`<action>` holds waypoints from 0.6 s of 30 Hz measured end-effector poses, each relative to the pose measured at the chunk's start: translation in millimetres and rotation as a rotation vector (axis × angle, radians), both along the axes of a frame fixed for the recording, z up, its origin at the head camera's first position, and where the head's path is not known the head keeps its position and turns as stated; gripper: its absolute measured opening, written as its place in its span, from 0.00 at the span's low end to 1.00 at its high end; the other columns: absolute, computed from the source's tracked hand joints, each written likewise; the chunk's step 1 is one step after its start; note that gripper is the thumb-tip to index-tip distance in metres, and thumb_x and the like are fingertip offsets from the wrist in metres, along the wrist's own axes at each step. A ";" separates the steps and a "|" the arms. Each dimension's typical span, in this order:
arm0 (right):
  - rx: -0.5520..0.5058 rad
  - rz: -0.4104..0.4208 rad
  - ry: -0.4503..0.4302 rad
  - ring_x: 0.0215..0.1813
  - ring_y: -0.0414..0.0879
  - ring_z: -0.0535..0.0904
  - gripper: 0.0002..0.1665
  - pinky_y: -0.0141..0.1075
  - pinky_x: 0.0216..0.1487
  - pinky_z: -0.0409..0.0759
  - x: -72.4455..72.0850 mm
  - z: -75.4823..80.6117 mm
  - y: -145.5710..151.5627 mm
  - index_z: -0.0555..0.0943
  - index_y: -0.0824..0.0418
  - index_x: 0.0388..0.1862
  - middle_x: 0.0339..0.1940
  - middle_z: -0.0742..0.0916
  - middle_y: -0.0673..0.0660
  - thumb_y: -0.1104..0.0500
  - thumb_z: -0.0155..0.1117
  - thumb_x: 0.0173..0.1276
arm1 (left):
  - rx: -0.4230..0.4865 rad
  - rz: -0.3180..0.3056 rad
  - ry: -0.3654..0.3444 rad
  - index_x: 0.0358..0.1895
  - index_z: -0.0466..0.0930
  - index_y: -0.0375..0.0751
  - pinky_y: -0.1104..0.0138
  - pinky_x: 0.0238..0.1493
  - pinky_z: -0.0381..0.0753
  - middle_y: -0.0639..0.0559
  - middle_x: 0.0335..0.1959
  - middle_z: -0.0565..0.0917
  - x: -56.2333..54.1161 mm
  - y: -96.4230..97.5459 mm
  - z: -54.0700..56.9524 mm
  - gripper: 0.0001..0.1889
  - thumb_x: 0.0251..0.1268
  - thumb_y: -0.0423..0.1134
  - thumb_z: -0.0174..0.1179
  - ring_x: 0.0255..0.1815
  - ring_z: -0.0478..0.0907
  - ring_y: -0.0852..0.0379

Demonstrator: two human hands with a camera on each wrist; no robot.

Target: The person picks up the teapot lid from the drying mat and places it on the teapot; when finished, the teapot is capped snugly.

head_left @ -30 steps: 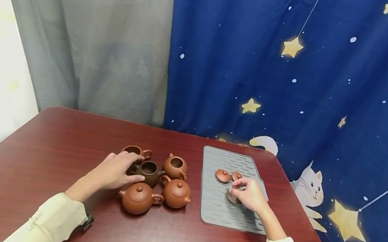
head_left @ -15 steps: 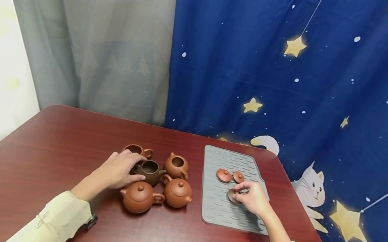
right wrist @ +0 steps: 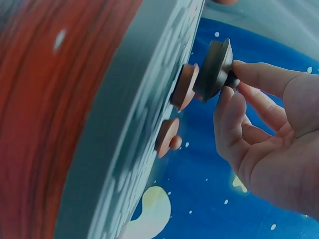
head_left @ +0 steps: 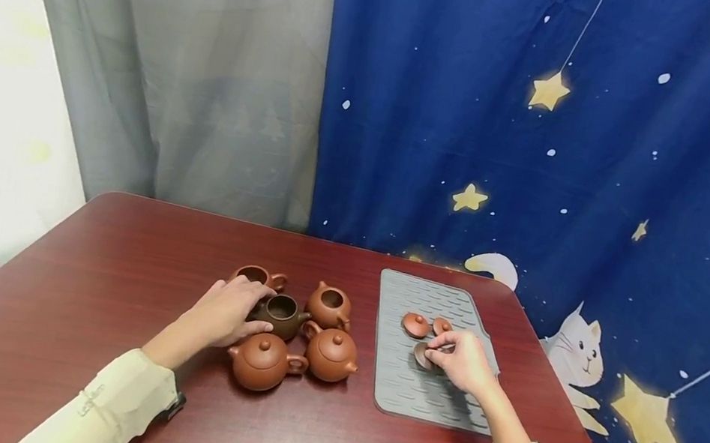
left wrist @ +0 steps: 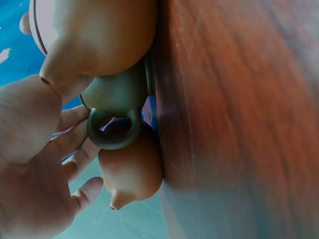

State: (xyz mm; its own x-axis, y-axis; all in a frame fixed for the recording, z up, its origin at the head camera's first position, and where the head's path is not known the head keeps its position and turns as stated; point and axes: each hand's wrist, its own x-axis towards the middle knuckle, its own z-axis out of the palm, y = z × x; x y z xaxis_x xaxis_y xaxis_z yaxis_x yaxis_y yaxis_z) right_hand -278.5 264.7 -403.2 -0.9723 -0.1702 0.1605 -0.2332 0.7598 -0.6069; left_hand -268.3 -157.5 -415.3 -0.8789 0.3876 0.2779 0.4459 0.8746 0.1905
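Note:
My right hand (head_left: 466,362) pinches the small knob of a dark brown teapot lid (right wrist: 213,70) between thumb and fingers. In the right wrist view, the lid is raised off the grey mat (head_left: 394,397). Two reddish-brown lids (head_left: 415,325) lie on the mat just beyond that hand. My left hand (head_left: 226,313) spreads its thumb and fingers beside the lidless dark brown teapot (head_left: 281,323), on its handle (left wrist: 114,142) side. Its fingers reach along the pot in the left wrist view, fairly straight. The dark pot's mouth faces up.
A lidded reddish teapot (head_left: 259,367) stands in front of the dark pot, and another lidded one (head_left: 331,358) to its right. Two lidless reddish teapots (head_left: 329,309) stand behind. The dark red table (head_left: 138,259) reaches back to grey and blue curtains (head_left: 420,147).
The dark lid has tipped over in my right hand, which has lowered slightly over the mat. My left hand stays by the dark teapot. The head view has shifted slightly.

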 end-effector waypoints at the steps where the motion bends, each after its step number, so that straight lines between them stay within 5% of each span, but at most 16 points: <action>1: -0.001 0.001 0.002 0.30 0.41 0.82 0.02 0.34 0.27 0.77 0.6 0.8 -2.2 0.87 0.62 0.30 0.31 0.87 0.52 0.66 0.74 0.58 | -0.002 -0.001 0.000 0.60 0.78 0.42 0.51 0.45 0.72 0.47 0.53 0.82 0.3 -0.1 0.2 0.29 0.59 0.54 0.69 0.54 0.75 0.46; 18: -0.133 0.057 0.099 0.35 0.45 0.85 0.06 0.31 0.33 0.81 2.1 8.2 -41.0 0.88 0.64 0.33 0.33 0.88 0.54 0.69 0.73 0.54 | -0.004 -0.006 -0.006 0.60 0.78 0.41 0.52 0.45 0.71 0.47 0.55 0.82 -1.6 0.2 -1.1 0.30 0.58 0.54 0.70 0.53 0.74 0.47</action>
State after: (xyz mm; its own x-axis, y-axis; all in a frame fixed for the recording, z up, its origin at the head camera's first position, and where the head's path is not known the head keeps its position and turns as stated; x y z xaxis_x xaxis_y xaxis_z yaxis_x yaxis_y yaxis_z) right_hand -276.4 223.6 -395.0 -0.9399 -0.1958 0.2798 -0.3375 0.6579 -0.6732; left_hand -269.9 -157.3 -416.4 -0.8782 0.3938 0.2713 0.4500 0.8726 0.1900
